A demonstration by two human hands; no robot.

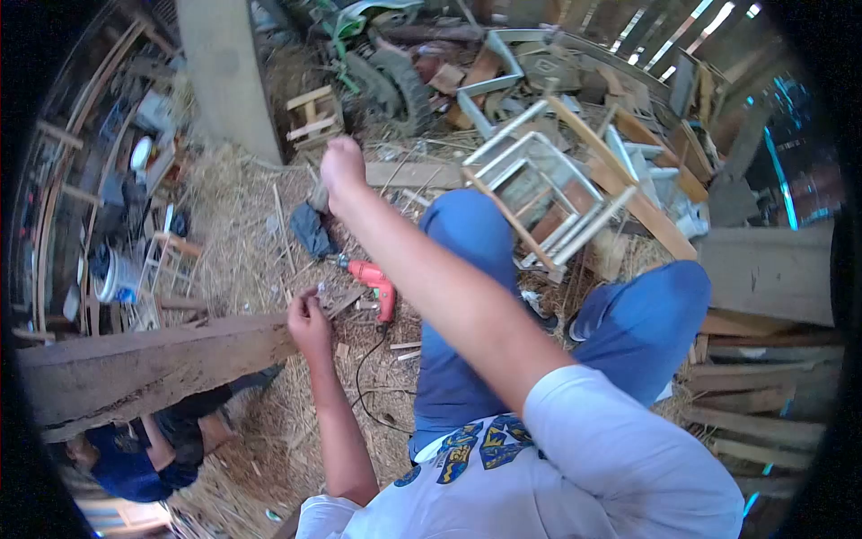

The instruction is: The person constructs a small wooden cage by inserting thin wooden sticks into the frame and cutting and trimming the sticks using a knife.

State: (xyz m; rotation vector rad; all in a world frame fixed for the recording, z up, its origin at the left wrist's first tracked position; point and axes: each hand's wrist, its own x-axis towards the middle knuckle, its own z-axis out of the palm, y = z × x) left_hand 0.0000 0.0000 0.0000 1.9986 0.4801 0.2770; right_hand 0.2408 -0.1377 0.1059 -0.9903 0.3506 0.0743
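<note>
My left hand (310,325) is beside the end of a thick wooden beam (162,364), its fingers bent together around something too small to make out. Raised farther forward, my right hand (343,171) is closed in a fist; what it grips is hidden, with a greyish shape just below it. Between the two hands a red power drill (373,283) lies on the straw-covered ground, its black cord running toward me. A dark cloth or bag (311,230) lies near the drill's tip.
Wooden frames (539,193) and boards (628,184) are piled ahead of my knees. A post (229,81) stands at the upper left, near a small wooden stool (314,117) and a tire (400,90). Another person (135,463) is below the beam at left. A white bucket (117,277) stands far left.
</note>
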